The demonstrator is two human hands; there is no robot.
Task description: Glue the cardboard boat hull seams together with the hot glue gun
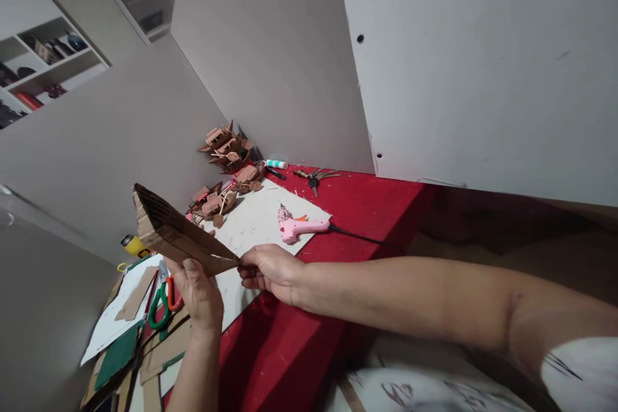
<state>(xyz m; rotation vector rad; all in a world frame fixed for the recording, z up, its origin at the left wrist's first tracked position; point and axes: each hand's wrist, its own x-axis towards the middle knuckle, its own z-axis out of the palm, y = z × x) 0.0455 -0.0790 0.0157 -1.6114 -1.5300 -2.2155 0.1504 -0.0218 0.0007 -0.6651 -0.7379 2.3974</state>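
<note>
The bench (357, 203) had a red top, partly covered by a white sheet (251, 206), and ran up against a pale grey wall (284, 45). A white panel (483, 64) with two dark holes rose at its far edge, and over to the left I could see a shelf (53, 67) crowded with small things.

The cardboard piece (186, 235), folded and narrowing to a point, was up above the bench in both hands. The left hand (200, 296) had its fingers clamped on the side, thumb uppermost; the right hand (270, 270) had its fingers pinched together on the pointed tip.

A pink glue gun (302, 226) lay on the sheet's edge, its black cord trailing across the red. Keys (315, 181) lay beyond it, little boats (229, 148) clustered by the wall, and scissors (159, 308) sat among cardboard scraps (167, 351) near the left wrist.
</note>
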